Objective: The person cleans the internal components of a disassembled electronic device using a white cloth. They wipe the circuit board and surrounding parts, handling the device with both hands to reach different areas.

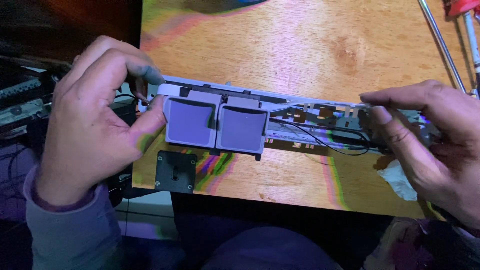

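From my head camera, looking down: my left hand [95,120] sits at the left of the frame, thumb and forefinger pinched together on the left end of the long grey assembly [280,120] that lies across the middle of the picture on the wooden table [300,45]. My right hand [435,135] is at the right edge, its fingers closed lightly on the assembly's right end, thumb below and fingertips above. Two lavender square panels [215,125] stand side by side on the assembly's left half, just beside my left thumb. A thin black wire [320,142] loops along its exposed right half. A small black bracket [175,171] lies on the table edge just below the panels. A crumpled white tissue [397,181] rests under my right hand. Metal rods [442,45] lie at the upper right corner.
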